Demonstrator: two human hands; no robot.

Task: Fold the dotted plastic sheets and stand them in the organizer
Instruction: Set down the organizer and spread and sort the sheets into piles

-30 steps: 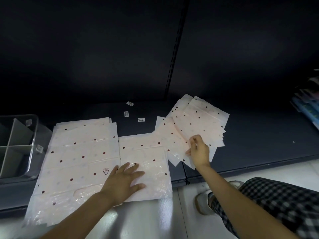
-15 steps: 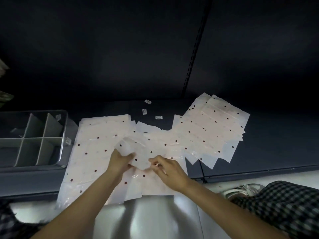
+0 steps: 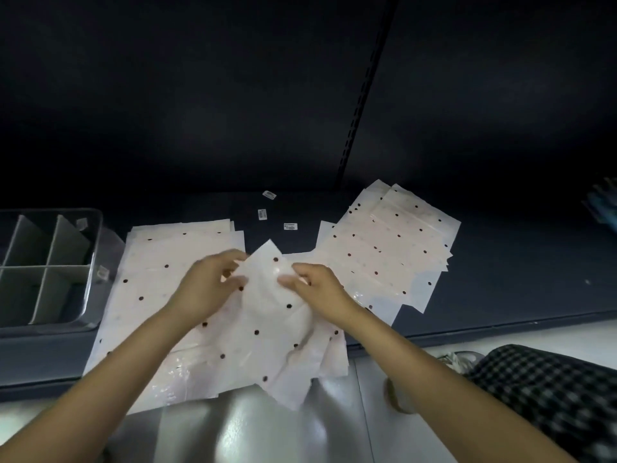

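Your left hand (image 3: 207, 289) and right hand (image 3: 322, 289) both pinch the top edge of one dotted sheet (image 3: 267, 315), lifted over the flat stack (image 3: 157, 282) on the dark shelf (image 3: 521, 289). Left of the stack sits the divided organizer (image 3: 90, 262).

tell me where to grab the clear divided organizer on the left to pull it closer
Take the organizer by its right-hand rim, the wall nearest the sheet stack, coming from above with the left hand. It is open-topped, so fingers can hook over that thin wall. This looks easiest, since its left part runs out of view.
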